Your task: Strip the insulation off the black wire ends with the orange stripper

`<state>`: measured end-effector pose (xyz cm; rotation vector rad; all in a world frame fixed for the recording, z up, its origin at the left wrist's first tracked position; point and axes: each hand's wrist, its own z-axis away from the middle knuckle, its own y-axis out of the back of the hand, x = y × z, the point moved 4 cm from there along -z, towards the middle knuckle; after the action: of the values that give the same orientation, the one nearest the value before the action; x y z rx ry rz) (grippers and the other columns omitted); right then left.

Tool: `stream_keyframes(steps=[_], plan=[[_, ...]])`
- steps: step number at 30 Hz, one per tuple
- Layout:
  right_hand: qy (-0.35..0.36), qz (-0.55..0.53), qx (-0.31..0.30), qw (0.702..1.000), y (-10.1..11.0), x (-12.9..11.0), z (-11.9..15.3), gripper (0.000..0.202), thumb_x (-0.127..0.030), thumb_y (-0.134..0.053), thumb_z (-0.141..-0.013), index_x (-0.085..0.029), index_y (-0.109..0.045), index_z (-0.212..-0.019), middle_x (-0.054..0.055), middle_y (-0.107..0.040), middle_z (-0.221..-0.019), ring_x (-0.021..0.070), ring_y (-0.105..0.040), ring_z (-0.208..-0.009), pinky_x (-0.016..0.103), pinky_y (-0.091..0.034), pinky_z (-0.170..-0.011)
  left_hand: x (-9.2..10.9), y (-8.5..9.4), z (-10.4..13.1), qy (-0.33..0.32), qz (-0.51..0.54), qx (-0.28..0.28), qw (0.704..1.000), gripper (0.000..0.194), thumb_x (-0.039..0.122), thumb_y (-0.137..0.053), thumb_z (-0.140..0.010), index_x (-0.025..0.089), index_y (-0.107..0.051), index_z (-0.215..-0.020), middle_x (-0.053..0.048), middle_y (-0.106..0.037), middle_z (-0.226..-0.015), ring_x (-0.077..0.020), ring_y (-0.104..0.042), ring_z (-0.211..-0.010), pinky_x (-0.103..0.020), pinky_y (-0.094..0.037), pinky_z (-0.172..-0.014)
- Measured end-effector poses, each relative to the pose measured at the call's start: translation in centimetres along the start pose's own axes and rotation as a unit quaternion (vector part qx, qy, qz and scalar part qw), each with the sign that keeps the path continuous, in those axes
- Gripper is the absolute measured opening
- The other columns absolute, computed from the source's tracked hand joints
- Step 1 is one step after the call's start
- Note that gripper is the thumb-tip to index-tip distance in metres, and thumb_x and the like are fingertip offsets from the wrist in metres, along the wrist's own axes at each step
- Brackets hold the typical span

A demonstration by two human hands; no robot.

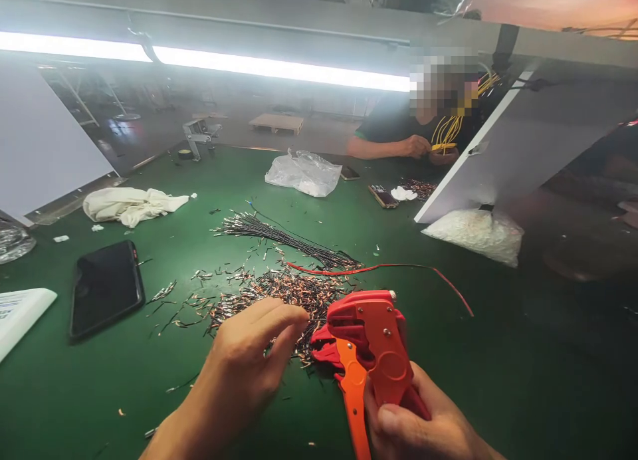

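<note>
My right hand (413, 413) is wrapped round the handles of a red and orange wire stripper (383, 340), whose jaws point left. Beside the jaws, my left hand (254, 344) is closed in a pinch with thumb and forefinger. A thin dark wire (316, 321) shows between those fingertips and the stripper's upper jaw; most of it is hidden. Behind and under the hands spreads a pile of short wire offcuts (299, 290), black and copper coloured. Just beyond it lie a bundle of black wires (284, 237) with metal ends and a long red and black wire (379, 267).
On the green table (498, 380) lie a phone (107, 287), a white cloth (132, 206), a clear plastic bag (304, 173) and a filled bag (478, 234) by a slanting white panel (528, 141). Across the table a person's hands (417, 146) hold yellow wires (446, 137).
</note>
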<state>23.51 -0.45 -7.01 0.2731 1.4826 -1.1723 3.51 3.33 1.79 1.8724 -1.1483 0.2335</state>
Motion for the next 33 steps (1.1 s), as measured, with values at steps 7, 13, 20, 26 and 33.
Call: stream_keyframes(steps=[7, 13, 20, 26, 33], plan=[[-0.062, 0.042, 0.033, 0.997, -0.9, -0.3, 0.5, 0.045, -0.059, -0.072, -0.076, -0.017, -0.056, -0.071, -0.004, -0.046, -0.057, 0.0113, -0.044, -0.055, 0.03, -0.047, -0.065, -0.6, -0.3, 0.3, -0.003, -0.002, -0.019, 1.0, 0.014, 0.009, -0.055, -0.093, 0.021, -0.064, -0.094, 0.003, -0.065, -0.074, -0.0079, -0.058, -0.063, -0.018, -0.044, -0.057], [-0.054, 0.056, 0.02, 0.997, -0.7, -0.3, 0.9, 0.04, -0.054, -0.071, -0.082, -0.017, -0.059, -0.074, -0.005, -0.042, -0.057, 0.0096, -0.037, -0.052, 0.028, -0.044, -0.062, -0.8, -0.6, 0.4, -0.008, -0.019, -0.037, 0.999, 0.015, 0.01, -0.054, -0.094, 0.02, -0.065, -0.095, 0.002, -0.067, -0.074, -0.0091, -0.06, -0.063, -0.019, -0.046, -0.058], [-0.039, 0.069, 0.005, 0.997, -0.3, -0.4, 0.5, 0.043, -0.058, -0.068, -0.084, -0.017, -0.058, -0.074, -0.005, -0.039, -0.057, 0.0089, -0.032, -0.05, 0.025, -0.034, -0.051, -1.4, -0.9, 0.7, 0.006, -0.008, -0.045, 0.999, 0.013, 0.01, -0.056, -0.094, 0.02, -0.064, -0.097, 0.002, -0.07, -0.079, -0.0083, -0.064, -0.068, -0.016, -0.047, -0.061], [-0.042, 0.042, 0.011, 0.998, -0.6, -0.5, 0.5, 0.044, -0.059, -0.069, -0.082, -0.019, -0.053, -0.071, -0.007, -0.031, -0.057, 0.0073, -0.025, -0.048, 0.025, -0.031, -0.049, -1.0, -1.1, 0.2, 0.031, 0.039, -0.096, 0.994, 0.016, 0.011, -0.056, -0.094, 0.02, -0.068, -0.087, 0.004, -0.068, -0.07, -0.0066, -0.06, -0.059, -0.014, -0.043, -0.054], [-0.044, -0.01, -0.023, 0.999, -0.6, 0.6, 0.2, 0.047, -0.062, -0.066, -0.08, -0.016, -0.056, -0.072, -0.004, -0.045, -0.057, 0.0084, -0.041, -0.048, 0.023, -0.034, -0.049, -0.5, -0.8, -0.2, 0.045, 0.071, -0.059, 0.995, 0.015, 0.008, -0.06, -0.089, 0.018, -0.068, -0.082, 0.004, -0.068, -0.068, -0.0069, -0.059, -0.058, -0.016, -0.043, -0.053]])
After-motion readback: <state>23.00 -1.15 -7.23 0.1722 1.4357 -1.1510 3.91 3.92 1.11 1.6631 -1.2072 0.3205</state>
